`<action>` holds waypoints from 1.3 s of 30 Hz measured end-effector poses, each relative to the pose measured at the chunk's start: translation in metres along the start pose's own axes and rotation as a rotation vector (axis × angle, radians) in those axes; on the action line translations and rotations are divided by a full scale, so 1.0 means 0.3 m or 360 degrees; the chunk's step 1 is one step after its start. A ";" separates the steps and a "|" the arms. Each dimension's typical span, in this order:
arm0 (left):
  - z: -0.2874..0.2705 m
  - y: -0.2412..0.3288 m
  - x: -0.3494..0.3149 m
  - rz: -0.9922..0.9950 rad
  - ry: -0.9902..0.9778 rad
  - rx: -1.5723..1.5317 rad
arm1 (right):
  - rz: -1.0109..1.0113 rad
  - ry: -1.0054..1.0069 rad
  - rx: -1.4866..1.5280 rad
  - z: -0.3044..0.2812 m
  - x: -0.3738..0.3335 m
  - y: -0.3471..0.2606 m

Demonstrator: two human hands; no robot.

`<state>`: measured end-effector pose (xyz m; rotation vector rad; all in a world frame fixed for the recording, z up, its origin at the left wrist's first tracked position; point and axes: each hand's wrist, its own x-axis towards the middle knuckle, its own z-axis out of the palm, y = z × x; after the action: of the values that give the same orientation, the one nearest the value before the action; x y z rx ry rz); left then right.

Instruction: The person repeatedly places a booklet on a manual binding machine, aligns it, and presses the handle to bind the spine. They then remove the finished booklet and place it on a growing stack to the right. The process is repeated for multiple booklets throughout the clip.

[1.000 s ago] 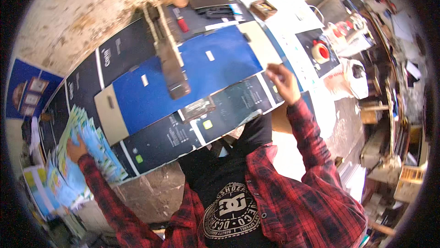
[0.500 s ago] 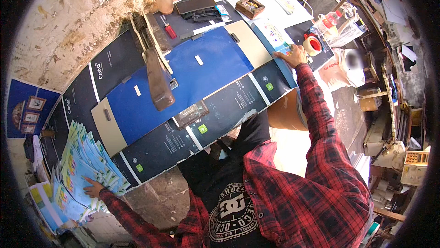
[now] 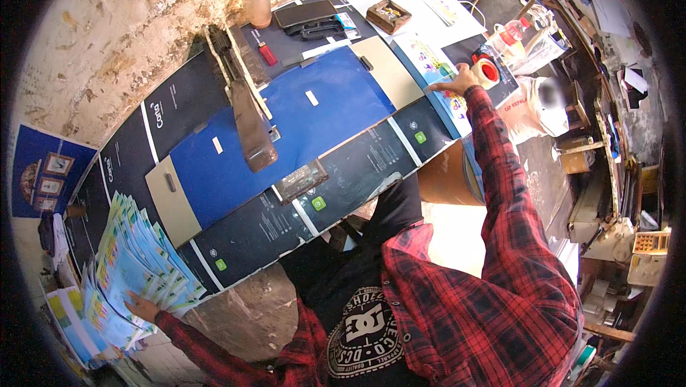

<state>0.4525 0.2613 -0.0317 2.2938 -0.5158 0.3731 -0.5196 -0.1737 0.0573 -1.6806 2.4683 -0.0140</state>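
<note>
My left hand (image 3: 143,309) lies on a fanned stack of light-blue printed sheets (image 3: 136,255) at the table's left end, fingers stretched out. At the right end, my right hand (image 3: 459,82) is over a colourful printed sheet (image 3: 431,65), its fingers extended and apart. Whether its fingertips press on the paper I cannot tell. Beside that hand is a roll of tape with a red core (image 3: 488,71). Between my hands, a blue board with beige ends (image 3: 321,101) sits on the dark table covering (image 3: 371,147).
A wooden tool with a broad brown blade (image 3: 251,133) lies across the board. Behind are a red-handled screwdriver (image 3: 267,54), a phone (image 3: 306,13), a cup (image 3: 257,7) and a small wooden box (image 3: 389,15). A plastic bottle (image 3: 511,32) stands at the right. Cluttered shelves line the right side.
My left hand has slid slightly nearer along the stack. At the right, a larger area of colourful print now shows under my right hand, whose fingers have spread.
</note>
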 end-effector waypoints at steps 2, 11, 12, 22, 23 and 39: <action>-0.085 0.185 -0.147 -0.0073 0.0124 -0.0121 | 0.0005 -0.0076 -0.0032 -0.015 0.022 0.004; -0.361 1.060 -0.677 0.0999 -0.0409 -0.1070 | 0.0072 0.0183 0.0606 0.038 -0.010 0.049; -0.385 1.205 -0.755 0.1152 -0.0781 -0.1334 | 0.0032 0.0163 0.0739 0.031 -0.021 0.019; -0.008 1.693 -1.174 0.1267 -0.1547 -0.1671 | -0.1077 -0.0782 0.1131 -0.284 -0.593 -0.234; 0.025 1.655 -1.177 0.1455 -0.1486 -0.1561 | -0.1185 -0.0968 0.1172 -0.265 -0.610 -0.251; 0.386 1.220 -0.901 -0.1048 -0.2133 -0.1790 | -0.1619 0.0124 0.0403 0.070 -0.530 -0.964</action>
<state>0.0572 0.0103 0.0004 1.1524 -0.3522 -1.4780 -0.1927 -0.1321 0.0836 -2.5858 1.3075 -0.4791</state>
